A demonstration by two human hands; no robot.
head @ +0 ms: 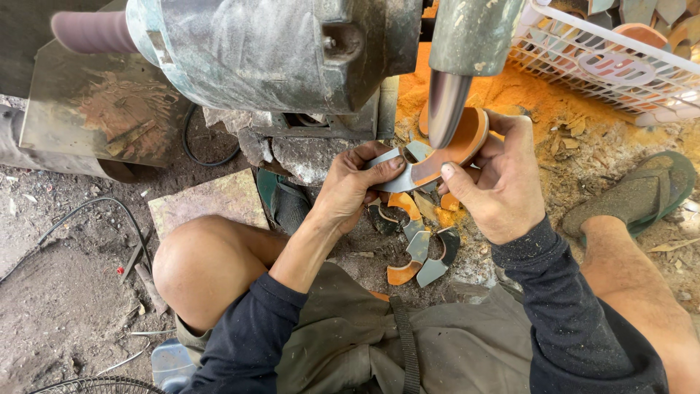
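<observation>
Curved orange-and-grey piece (446,149): crescent-shaped, being held up against the tip of the spinning sanding spindle (445,109). Left hand (354,186) is pinching the grey end between thumb and fingers; right hand (496,182) is gripping the orange end, thumb lying on top. Both hands are clasping the one piece.

Pile of similar curved pieces (419,244): lying on the ground just below the hands, between the person's knees.

Grinder motor housing (277,51): grey-green, sitting above the left hand, with a second sanding drum (91,31) sticking out at its far side.

White plastic basket (612,66): standing to the right, holding more pieces, orange dust spreading beneath it.

Green sandal (642,193): resting on the right foot.
</observation>
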